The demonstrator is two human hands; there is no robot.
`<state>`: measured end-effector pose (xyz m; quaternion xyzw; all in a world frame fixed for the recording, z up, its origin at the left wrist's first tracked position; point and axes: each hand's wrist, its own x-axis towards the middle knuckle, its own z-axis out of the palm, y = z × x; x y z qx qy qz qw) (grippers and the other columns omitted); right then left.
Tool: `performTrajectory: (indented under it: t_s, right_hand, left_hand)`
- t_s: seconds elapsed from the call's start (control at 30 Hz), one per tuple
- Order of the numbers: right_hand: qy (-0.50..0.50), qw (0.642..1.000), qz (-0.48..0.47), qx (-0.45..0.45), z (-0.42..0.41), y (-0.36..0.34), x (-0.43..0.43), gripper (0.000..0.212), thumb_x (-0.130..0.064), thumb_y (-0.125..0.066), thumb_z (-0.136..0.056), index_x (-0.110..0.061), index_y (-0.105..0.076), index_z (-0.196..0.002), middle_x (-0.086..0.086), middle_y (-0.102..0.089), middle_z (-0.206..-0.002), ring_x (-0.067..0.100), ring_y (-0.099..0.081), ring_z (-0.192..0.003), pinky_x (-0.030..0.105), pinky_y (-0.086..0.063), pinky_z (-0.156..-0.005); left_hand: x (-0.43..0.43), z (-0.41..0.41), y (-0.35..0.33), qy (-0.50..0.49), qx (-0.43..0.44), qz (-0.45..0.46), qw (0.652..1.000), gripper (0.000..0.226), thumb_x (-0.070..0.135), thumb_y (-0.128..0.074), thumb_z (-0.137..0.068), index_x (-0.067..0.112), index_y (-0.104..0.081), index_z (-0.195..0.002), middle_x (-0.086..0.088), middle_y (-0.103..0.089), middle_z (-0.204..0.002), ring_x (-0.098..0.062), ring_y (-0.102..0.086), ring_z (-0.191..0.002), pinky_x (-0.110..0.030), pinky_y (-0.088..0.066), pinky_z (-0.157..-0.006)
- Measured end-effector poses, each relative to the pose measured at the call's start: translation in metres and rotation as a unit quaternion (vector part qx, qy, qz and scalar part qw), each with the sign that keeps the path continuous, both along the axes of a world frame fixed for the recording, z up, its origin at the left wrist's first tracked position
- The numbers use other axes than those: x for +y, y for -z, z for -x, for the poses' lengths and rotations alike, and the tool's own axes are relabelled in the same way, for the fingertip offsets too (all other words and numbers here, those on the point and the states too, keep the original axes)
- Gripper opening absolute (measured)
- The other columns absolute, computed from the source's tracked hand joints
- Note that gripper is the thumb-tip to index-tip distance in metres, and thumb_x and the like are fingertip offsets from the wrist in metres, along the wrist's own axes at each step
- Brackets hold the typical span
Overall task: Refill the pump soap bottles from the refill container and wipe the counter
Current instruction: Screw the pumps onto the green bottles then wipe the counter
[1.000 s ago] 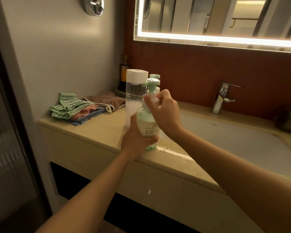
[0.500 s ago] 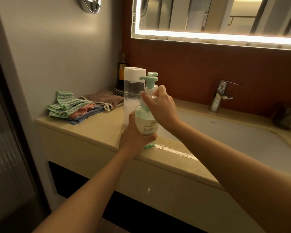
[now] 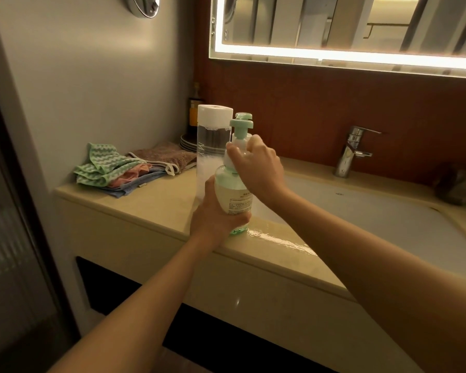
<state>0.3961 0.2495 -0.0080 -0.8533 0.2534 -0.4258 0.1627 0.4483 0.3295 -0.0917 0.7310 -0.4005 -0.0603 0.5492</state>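
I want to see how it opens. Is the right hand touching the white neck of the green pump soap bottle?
Touching. The head view shows the right hand curled round the white neck of the green pump soap bottle.

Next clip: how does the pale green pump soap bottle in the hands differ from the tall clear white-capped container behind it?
The pale green pump soap bottle is shorter and rounded; the tall clear container is straight-sided. The bottle has a mint pump head, the container a flat white cap. The left hand grips the bottle's body and the right hand its neck; the container stands unheld on the beige counter. Both are upright.
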Motion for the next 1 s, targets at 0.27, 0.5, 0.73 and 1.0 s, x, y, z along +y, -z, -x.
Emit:
performTrajectory:
  t_s: [0.27,0.5,0.73,1.0]
  right_hand:
    - [-0.097,0.989,-0.092,-0.065,0.002,0.013,0.004,0.041,-0.042,-0.038,-0.096,-0.007,-0.056,-0.109,0.009,-0.065,-0.101,0.021,-0.062,-0.09,0.039,-0.052,-0.078]
    - [-0.062,0.996,-0.064,-0.021,-0.003,0.001,-0.003,0.039,-0.042,-0.047,-0.092,-0.006,-0.061,-0.099,0.008,-0.065,-0.091,0.023,-0.063,-0.082,0.043,-0.053,-0.077]
    - [-0.125,0.975,-0.154,-0.095,-0.001,0.01,0.005,0.041,-0.042,-0.046,-0.093,-0.005,-0.062,-0.098,0.005,-0.063,-0.085,0.02,-0.061,-0.081,0.036,-0.05,-0.075]
    - [-0.011,1.0,0.023,0.009,0.002,0.006,-0.008,0.053,-0.052,-0.031,-0.095,-0.007,-0.06,-0.093,0.007,-0.066,-0.086,0.02,-0.062,-0.075,0.031,-0.05,-0.064]
  left_hand:
    - [0.0,0.0,-0.001,0.001,-0.023,-0.001,1.0,0.092,0.031,-0.08,-0.067,0.026,-0.02,-0.137,0.002,-0.052,-0.124,-0.021,-0.052,-0.109,-0.027,-0.04,-0.079]
    - [0.001,0.0,0.0,0.005,-0.017,0.0,1.0,0.091,0.032,-0.079,-0.066,0.028,-0.02,-0.135,0.004,-0.052,-0.121,-0.02,-0.052,-0.109,-0.026,-0.039,-0.079]
    - [0.001,-0.001,0.0,0.002,-0.023,-0.001,1.0,0.09,0.031,-0.08,-0.066,0.026,-0.022,-0.135,0.005,-0.051,-0.118,-0.019,-0.052,-0.105,-0.026,-0.038,-0.076]
    - [0.002,-0.001,-0.001,0.022,-0.02,0.004,1.0,0.088,0.031,-0.08,-0.066,0.027,-0.022,-0.133,0.013,-0.047,-0.108,-0.011,-0.047,-0.097,-0.026,-0.039,-0.076]
